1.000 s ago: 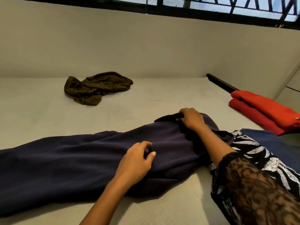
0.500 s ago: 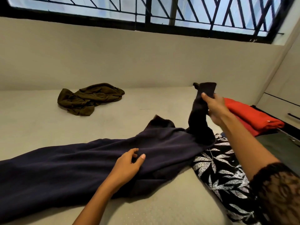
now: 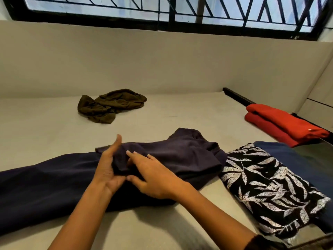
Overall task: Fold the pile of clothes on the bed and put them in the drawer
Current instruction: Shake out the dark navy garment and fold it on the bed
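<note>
Though crumpled, olive garment (image 3: 110,105) well apart.

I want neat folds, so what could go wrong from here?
The navy garment is bunched between the left hand and right hand, with its long end trailing left, so the fold may come out lopsided. Its right edge meets the leaf-print cloth; tugging could rumple that.

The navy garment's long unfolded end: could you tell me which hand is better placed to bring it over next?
Left, probably. The left hand lies nearer the stretch of navy garment trailing leftward; the right hand rests on the fold and would have to cross over.
</note>
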### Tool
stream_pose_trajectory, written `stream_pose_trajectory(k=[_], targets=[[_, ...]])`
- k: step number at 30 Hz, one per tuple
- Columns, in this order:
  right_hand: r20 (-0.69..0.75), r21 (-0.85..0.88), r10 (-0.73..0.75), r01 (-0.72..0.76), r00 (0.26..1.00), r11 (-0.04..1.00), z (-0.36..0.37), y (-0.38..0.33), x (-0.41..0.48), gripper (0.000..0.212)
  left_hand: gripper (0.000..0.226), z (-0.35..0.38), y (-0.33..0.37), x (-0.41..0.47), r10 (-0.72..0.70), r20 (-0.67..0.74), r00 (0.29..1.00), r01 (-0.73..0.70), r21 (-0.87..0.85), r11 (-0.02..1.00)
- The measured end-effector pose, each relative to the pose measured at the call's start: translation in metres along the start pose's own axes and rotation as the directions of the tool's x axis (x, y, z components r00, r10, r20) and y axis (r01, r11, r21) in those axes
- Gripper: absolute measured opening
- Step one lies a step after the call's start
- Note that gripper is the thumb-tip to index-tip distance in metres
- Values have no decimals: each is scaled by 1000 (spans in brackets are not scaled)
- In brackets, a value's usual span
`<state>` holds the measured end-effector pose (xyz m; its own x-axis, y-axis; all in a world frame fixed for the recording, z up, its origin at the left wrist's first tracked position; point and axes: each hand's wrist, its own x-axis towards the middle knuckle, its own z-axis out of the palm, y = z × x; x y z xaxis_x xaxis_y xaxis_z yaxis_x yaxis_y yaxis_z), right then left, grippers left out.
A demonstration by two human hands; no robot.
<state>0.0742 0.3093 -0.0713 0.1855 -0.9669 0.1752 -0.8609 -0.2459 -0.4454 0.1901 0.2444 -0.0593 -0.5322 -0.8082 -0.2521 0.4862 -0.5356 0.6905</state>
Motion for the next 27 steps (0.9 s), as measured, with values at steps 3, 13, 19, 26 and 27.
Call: stream_pose_trajectory(k=[3, 13, 19, 26, 27], targets=[[20, -14, 7, -7, 1000, 1000, -7, 6, 0, 61, 39, -11, 6, -1, -13, -27, 1000, 13, 32, 999], [242, -332, 321, -233, 916, 914, -22, 58, -17, 73, 17, -50, 44, -13, 101, -238, 966, -72, 127, 989], [41, -273, 190, -172, 981, 946, -23, 36, -4, 65, 19, -61, 71, -28, 194, -267, 944, -134, 227, 965], [226, -505, 336, -184, 914, 843, -22, 34, -10, 70, 23, -91, 76, -20, 360, -467, 808, -94, 501, 860], [189, -485, 322, -196, 928, 852, -27, 33, -12, 70, 25, -95, 78, -18, 428, -498, 755, -121, 535, 836]])
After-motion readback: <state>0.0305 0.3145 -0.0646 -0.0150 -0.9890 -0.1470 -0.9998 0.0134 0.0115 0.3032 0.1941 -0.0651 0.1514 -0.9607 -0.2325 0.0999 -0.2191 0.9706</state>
